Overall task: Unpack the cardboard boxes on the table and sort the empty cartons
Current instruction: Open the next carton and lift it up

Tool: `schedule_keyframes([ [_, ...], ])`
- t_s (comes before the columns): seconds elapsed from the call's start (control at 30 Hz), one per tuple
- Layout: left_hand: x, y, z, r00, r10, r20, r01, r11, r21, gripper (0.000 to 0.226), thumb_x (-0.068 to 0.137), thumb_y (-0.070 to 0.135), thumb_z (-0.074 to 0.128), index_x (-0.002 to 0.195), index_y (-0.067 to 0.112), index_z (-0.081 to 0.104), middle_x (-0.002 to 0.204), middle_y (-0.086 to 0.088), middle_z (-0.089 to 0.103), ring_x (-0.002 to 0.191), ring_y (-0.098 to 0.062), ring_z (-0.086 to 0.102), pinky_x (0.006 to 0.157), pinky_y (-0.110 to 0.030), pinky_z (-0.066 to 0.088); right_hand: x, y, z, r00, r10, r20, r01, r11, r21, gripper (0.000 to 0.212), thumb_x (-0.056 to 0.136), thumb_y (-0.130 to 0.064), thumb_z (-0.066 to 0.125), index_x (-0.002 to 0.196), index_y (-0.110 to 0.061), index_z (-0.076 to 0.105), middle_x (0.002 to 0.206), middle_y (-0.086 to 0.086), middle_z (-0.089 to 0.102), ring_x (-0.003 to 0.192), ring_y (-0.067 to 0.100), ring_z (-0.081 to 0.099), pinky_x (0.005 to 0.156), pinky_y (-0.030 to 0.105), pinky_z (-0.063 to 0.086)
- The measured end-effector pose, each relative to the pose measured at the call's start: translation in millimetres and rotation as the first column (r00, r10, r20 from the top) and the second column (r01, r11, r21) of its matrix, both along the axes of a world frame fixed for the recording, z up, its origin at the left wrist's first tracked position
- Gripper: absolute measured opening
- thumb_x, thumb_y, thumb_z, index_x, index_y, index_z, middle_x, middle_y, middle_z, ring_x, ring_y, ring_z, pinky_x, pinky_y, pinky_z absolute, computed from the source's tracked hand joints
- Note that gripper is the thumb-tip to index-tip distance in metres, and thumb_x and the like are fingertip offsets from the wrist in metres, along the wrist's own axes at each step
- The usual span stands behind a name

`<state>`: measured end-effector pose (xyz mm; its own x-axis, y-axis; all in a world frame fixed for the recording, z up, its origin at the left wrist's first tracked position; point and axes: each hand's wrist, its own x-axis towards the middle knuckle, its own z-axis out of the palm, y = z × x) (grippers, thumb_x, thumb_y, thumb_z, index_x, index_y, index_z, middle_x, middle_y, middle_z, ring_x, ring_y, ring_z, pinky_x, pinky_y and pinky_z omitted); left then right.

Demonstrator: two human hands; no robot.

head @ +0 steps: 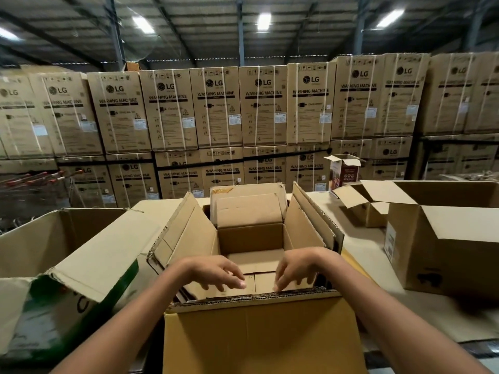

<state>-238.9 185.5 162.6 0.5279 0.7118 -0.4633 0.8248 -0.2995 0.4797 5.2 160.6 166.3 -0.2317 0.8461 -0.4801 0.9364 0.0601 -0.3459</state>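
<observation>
Mid-task: left hand and right hand, fingers relaxed and gripping nothing, touch cardboard inside the near open box; the opened left carton and right carton likely await sorting.

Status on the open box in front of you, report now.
Left hand and right hand inside open box, both touching flat cardboard sheets. Left carton, right carton stand apart, nothing in the way.
</observation>
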Motion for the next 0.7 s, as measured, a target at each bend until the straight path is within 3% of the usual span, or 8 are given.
schedule_keyframes([
  [0.13,10,0,-29,0.997,-0.055,-0.062,0.057,0.998,0.029,0.083,0.069,0.082,0.060,0.134,0.031,0.060,0.135,0.007,0.060,0.122,-0.016,0.057,0.108,-0.048,0.045,0,0,-8,0.996,0.083,0.044,-0.085,0.996,0.037,0.040,0.089,-0.043,0.070,0.126,-0.025,0.068,0.131,-0.002,0.064,0.121,0.027,0.057,0.100,0.048,0.050],
  [0.3,9,-5,-39,0.999,-0.032,-0.019,0.033,0.999,0.038,0.056,0.093,0.061,0.053,0.136,0.026,0.060,0.140,0.008,0.057,0.126,-0.012,0.053,0.113,-0.040,0.039,11,-2,-26,0.996,0.090,-0.001,-0.090,0.996,0.014,0.041,0.093,-0.049,0.063,0.127,-0.027,0.067,0.131,-0.002,0.065,0.119,0.029,0.058,0.102,0.052,0.048],
  [0.43,17,-9,-33,0.998,-0.044,-0.034,0.045,0.999,0.019,0.053,0.099,0.051,0.051,0.141,0.019,0.055,0.147,0.002,0.051,0.133,-0.015,0.048,0.116,-0.035,0.033,13,-6,-28,0.996,0.071,-0.050,-0.068,0.996,0.063,0.040,0.093,-0.046,0.063,0.124,-0.021,0.070,0.128,-0.002,0.066,0.117,0.021,0.058,0.103,0.040,0.046],
  [0.57,29,-22,-37,0.996,-0.076,-0.052,0.077,0.997,0.017,0.059,0.105,0.052,0.030,0.152,0.016,0.036,0.160,-0.002,0.033,0.144,-0.018,0.034,0.116,-0.030,0.023,28,-19,-38,0.995,-0.007,-0.100,0.009,1.000,0.019,0.049,0.087,-0.068,0.058,0.117,-0.031,0.070,0.127,-0.004,0.063,0.116,0.018,0.058,0.105,0.038,0.043],
  [0.7,32,-28,-39,0.996,-0.084,-0.041,0.084,0.996,-0.010,0.061,0.106,0.050,0.021,0.155,0.014,0.029,0.163,-0.004,0.024,0.148,-0.020,0.026,0.117,-0.029,0.019,29,-30,-39,0.993,-0.067,-0.097,0.070,0.997,0.030,0.070,0.086,-0.074,0.052,0.134,-0.024,0.062,0.142,-0.001,0.055,0.127,0.021,0.052,0.109,0.038,0.039],
])
